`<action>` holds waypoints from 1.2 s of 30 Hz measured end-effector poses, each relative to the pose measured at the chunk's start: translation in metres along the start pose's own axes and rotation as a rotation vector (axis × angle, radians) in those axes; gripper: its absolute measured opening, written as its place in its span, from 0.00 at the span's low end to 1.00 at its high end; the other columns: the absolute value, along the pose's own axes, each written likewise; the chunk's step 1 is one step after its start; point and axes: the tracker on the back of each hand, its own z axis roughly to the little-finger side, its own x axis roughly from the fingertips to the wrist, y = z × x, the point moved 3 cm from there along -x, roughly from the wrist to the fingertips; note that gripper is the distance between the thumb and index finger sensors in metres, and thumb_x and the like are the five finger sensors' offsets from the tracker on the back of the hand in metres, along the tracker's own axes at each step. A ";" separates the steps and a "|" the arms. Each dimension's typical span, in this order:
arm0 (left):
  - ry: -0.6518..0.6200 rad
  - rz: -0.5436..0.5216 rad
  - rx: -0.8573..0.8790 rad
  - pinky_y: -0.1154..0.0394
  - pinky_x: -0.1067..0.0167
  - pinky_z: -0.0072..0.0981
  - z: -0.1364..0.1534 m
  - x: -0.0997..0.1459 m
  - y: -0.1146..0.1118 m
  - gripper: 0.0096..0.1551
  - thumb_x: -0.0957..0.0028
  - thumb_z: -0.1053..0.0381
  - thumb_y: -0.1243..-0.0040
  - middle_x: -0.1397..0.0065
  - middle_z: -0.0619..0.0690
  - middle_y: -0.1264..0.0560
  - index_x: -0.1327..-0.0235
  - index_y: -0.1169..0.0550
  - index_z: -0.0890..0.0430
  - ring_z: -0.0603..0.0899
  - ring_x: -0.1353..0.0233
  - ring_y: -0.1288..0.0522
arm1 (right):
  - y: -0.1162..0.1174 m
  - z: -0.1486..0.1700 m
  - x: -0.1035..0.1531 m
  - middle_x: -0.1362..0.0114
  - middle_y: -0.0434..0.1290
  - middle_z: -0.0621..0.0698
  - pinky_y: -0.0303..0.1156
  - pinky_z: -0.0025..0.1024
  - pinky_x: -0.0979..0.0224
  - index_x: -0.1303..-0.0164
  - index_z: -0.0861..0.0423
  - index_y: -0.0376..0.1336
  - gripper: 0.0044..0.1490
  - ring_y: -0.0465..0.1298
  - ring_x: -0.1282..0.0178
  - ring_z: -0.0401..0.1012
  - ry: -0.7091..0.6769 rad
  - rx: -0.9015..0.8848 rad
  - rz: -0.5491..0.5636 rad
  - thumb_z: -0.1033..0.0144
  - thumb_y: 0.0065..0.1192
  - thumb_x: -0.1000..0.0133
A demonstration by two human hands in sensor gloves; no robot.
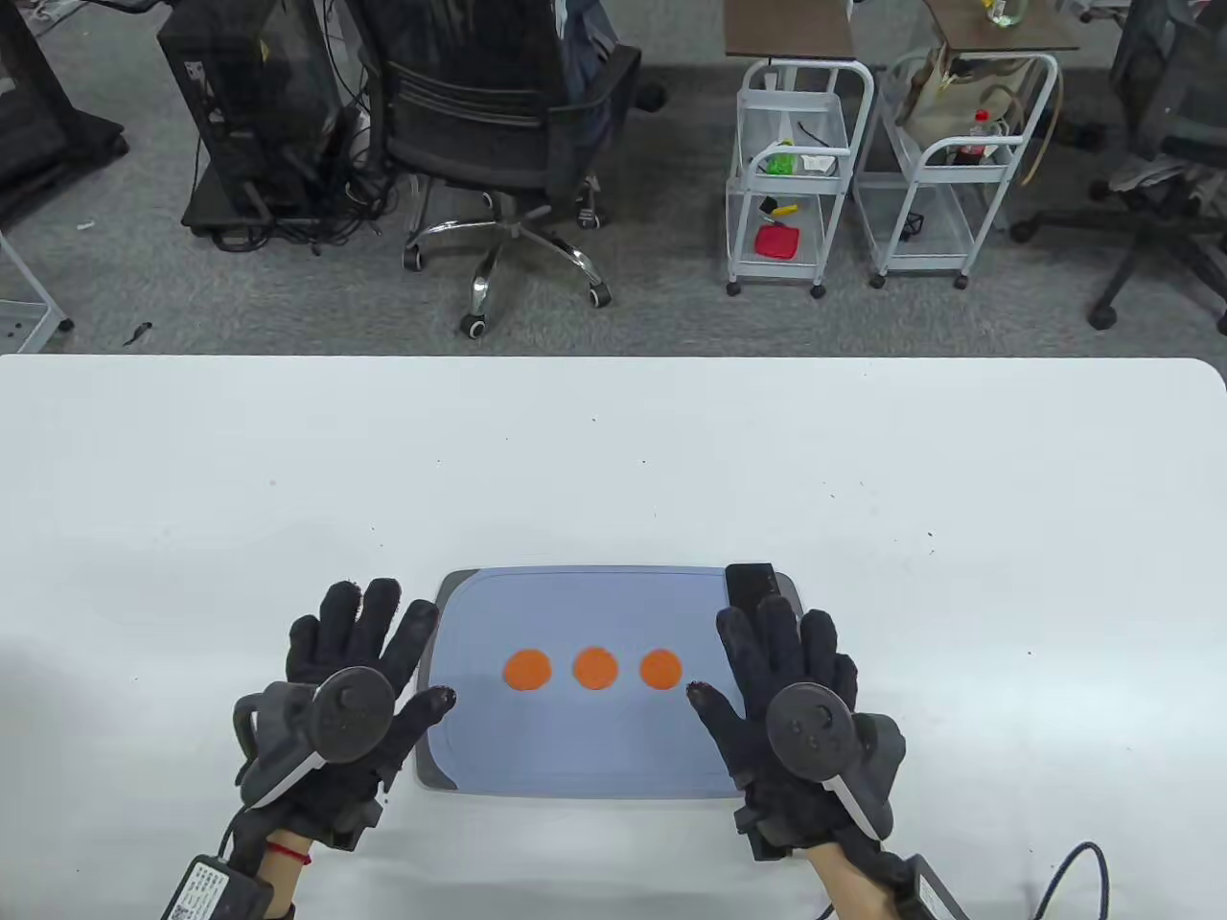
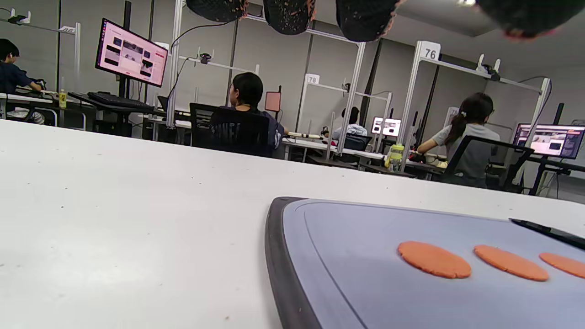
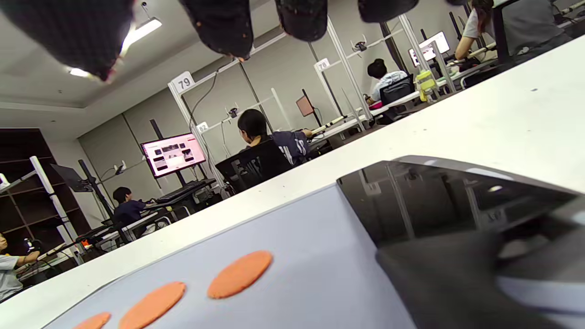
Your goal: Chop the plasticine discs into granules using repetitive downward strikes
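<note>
With the left hand [image 1: 350, 685] spread flat and holding nothing at the board's [image 1: 594, 594] left edge on the counter [image 1: 613, 450], three soft, thin orange discs [image 1: 594, 668] lie in a row mid-board between the hands, likely yielding easily, and the right hand [image 1: 786, 690] rests open over the black cleaver [image 1: 750, 581].

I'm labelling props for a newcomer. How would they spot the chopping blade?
On the white table lies a blue-grey cutting board. The blade lies flat along its right edge, under the right hand: glossy black and rectangular, unlike the round orange discs.
</note>
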 end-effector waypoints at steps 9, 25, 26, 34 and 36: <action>0.036 0.087 -0.022 0.49 0.26 0.75 0.003 -0.005 -0.016 0.50 0.63 0.25 0.56 0.10 0.55 0.48 0.21 0.40 0.39 0.74 0.14 0.47 | -0.001 -0.002 0.001 0.13 0.55 0.57 0.52 0.71 0.24 0.18 0.40 0.57 0.53 0.55 0.15 0.70 0.016 0.027 -0.003 0.32 0.62 0.55; 0.064 0.116 -0.071 0.46 0.26 0.73 0.009 -0.009 -0.024 0.50 0.62 0.28 0.53 0.10 0.55 0.46 0.22 0.39 0.42 0.72 0.15 0.45 | 0.033 -0.020 0.017 0.43 0.83 0.64 0.76 0.58 0.46 0.32 0.63 0.72 0.52 0.87 0.55 0.60 0.219 0.535 -0.259 0.35 0.69 0.55; 0.063 0.121 -0.071 0.46 0.26 0.73 0.008 -0.010 -0.025 0.50 0.62 0.28 0.53 0.11 0.55 0.46 0.22 0.39 0.42 0.73 0.15 0.45 | 0.034 -0.020 0.018 0.43 0.83 0.64 0.77 0.57 0.46 0.32 0.62 0.72 0.52 0.87 0.55 0.60 0.218 0.558 -0.269 0.35 0.69 0.55; 0.047 0.137 -0.081 0.44 0.26 0.73 -0.003 -0.009 -0.031 0.49 0.62 0.28 0.52 0.11 0.55 0.45 0.22 0.38 0.43 0.72 0.15 0.43 | 0.046 -0.008 0.014 0.44 0.83 0.64 0.77 0.57 0.47 0.30 0.63 0.71 0.47 0.88 0.57 0.59 0.247 0.595 -0.330 0.45 0.73 0.53; 0.038 0.142 -0.095 0.45 0.26 0.72 -0.006 -0.008 -0.032 0.49 0.62 0.28 0.52 0.11 0.55 0.45 0.22 0.38 0.42 0.72 0.15 0.43 | 0.049 -0.006 0.012 0.44 0.82 0.63 0.77 0.56 0.47 0.30 0.64 0.70 0.47 0.88 0.57 0.58 0.241 0.609 -0.335 0.46 0.74 0.54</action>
